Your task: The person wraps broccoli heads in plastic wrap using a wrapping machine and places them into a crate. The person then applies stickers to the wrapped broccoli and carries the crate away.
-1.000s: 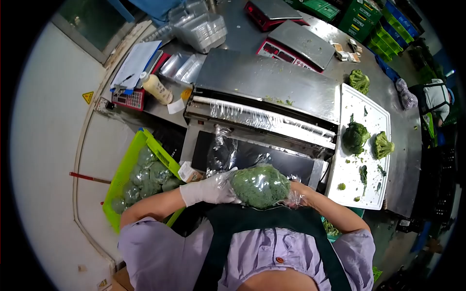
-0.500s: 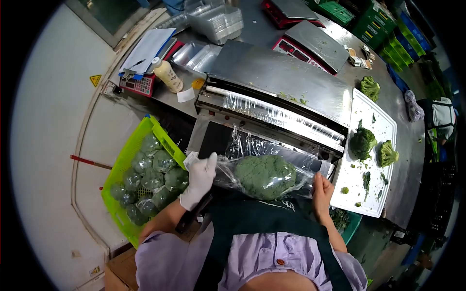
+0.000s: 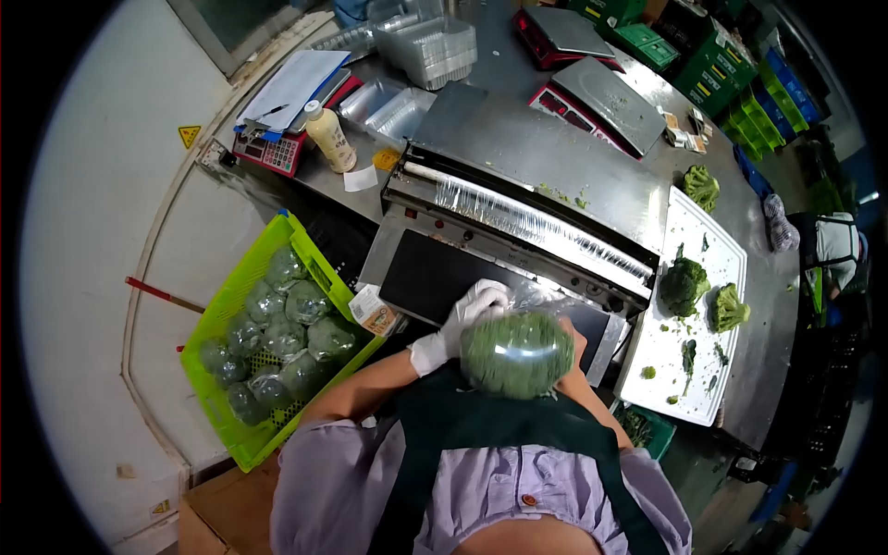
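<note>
A head of broccoli (image 3: 518,356) in clear plastic film is held up close to my apron, its crown towards me and blurred by motion. My left hand (image 3: 474,313), in a white glove, presses at its upper left side with the fingers curled in. Loose film (image 3: 536,294) bunches just beyond the head, between my hands. Bare and mostly hidden behind the broccoli, my right hand (image 3: 573,344) grips its right side. Beyond them lies the film wrapping machine (image 3: 435,273), with a dark plate and a film roll (image 3: 527,220).
A lime-green crate (image 3: 222,407) of wrapped broccoli stands at left. On the right, a white cutting board (image 3: 638,356) bears unwrapped broccoli (image 3: 684,285) and scraps. Scales (image 3: 606,102), plastic trays (image 3: 425,51), a bottle (image 3: 330,139) and a clipboard (image 3: 291,88) occupy the table's back.
My hands have come closer together, and the left has moved right to the broccoli. The film stretched out to both sides is now gathered behind the head, which has tipped up.
</note>
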The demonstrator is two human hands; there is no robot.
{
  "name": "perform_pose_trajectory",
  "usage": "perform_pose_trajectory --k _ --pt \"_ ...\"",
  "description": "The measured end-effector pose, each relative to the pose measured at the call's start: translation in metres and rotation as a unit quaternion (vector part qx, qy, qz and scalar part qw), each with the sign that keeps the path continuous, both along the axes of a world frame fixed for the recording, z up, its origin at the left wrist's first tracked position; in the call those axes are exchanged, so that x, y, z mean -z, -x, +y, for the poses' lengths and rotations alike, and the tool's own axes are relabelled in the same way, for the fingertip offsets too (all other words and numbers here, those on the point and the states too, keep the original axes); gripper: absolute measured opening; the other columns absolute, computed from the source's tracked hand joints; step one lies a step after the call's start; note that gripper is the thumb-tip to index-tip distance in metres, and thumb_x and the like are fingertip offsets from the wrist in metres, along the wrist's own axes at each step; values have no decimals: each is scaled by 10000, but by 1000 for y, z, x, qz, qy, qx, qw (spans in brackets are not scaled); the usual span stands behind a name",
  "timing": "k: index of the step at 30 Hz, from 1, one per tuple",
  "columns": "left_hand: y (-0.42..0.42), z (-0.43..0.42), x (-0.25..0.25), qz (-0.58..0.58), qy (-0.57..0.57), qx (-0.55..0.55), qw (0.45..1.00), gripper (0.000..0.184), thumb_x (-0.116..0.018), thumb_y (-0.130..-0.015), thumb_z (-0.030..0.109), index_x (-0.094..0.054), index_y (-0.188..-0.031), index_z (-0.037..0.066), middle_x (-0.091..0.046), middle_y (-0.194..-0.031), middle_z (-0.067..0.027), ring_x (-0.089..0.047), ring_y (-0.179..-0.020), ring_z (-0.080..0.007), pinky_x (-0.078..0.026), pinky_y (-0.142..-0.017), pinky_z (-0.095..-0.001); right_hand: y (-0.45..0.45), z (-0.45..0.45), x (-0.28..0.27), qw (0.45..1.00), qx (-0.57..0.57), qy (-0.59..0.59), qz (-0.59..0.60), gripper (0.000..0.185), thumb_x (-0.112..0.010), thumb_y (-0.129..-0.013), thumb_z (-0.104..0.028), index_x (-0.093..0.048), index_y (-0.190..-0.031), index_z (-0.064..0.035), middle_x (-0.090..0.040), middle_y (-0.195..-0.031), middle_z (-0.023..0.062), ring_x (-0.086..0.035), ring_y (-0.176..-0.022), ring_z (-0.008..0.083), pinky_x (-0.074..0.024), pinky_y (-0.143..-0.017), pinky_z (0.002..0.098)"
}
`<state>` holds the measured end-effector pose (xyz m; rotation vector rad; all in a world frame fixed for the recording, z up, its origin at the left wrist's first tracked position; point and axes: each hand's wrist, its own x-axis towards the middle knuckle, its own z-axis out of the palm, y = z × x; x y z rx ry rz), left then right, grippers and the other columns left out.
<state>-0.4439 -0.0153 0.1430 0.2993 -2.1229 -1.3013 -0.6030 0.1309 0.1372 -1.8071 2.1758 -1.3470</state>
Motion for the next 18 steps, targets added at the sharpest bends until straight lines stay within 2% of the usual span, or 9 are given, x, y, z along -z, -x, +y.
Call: perform_pose_trajectory --k 1,2,3,7,8,10,13,16,18 --pt "3 8 -4 36 -87 26 995 371 -460 -928 356 -528 -1052 13 -510 -1121 -144 -497 -1109 -238 -412 -914 -334 0 -2 -7 1000 -11 17 -3 103 -645 -724 -94 -607 -809 -49 -584 -666 100 -570 -521 239 -438 -448 302" --pt "0 13 -11 20 -293 156 943 557 -433 -925 450 -394 -1267 12 -386 -1318 -135 -363 -1242 -207 -288 -1031 -340 -1 0 -14 999 -20 33 -11 82 -656 -714 -88 -591 -743 -46 -560 -625 93 -537 -479 221 -418 -424 292" --pt "-6 12 -48 -30 -466 264 844 673 -452 -911 475 -277 -1374 18 -378 -1333 -124 -363 -1241 -187 -304 -1024 -322 2 -2 -24 999 -15 34 -14 82 -656 -714 -88 -591 -743 -46 -560 -625 93 -537 -479 221 -418 -424 292" --pt "-9 14 -89 -114 -486 280 820 709 -515 -882 446 -258 -1383 16 -413 -1305 -113 -406 -1205 -173 -325 -1011 -313 37 -8 -125 954 -167 41 247 169 -696 -704 -97 -527 -693 -89 -546 -628 50 -524 -515 167 -357 -412 277" --pt "-8 13 -94 -143 -494 294 806 715 -552 -861 438 -279 -1366 11 -438 -1281 -102 -422 -1199 -171 -328 -1014 -316 42 -16 -141 966 -182 134 129 192 -716 -646 -102 -528 -686 -106 -550 -614 30 -446 -441 125 -292 -391 241" --pt "-4 16 -105 -127 -497 319 797 716 -563 -848 426 -287 -1355 2 -452 -1263 -103 -440 -1177 -165 -340 -1002 -308 57 -12 -167 973 -215 68 -45 208 -685 -608 -48 -517 -728 -66 -526 -558 -1 -346 -398 42 -240 -374 193" --pt "4 16 -110 -122 -473 345 801 718 -581 -819 403 -310 -1332 -20 -492 -1214 -103 -476 -1128 -152 -367 -965 -282 63 -25 -187 902 -221 27 -369 329 -644 -551 12 -462 -825 0 -518 -548 9 -294 -427 -4 -187 -390 162" --pt "8 14 -106 -143 -410 341 834 643 -542 -823 354 -346 -1340 26 -573 -943 -27 -499 -706 -46 -420 -657 -193 73 -32 -196 853 -290 -46 -431 413 -597 -510 26 -480 -904 -9 -519 -573 -2 -306 -439 0 -191 -406 171" --pt "13 18 -113 -134 -420 336 832 653 -551 -820 369 -351 -1338 26 -575 -934 -26 -498 -695 -45 -418 -648 -190 67 -45 -198 769 -349 -1 -535 375 -626 -578 -35 -486 -923 6 -521 -564 5 -426 -426 31 -275 -390 163"
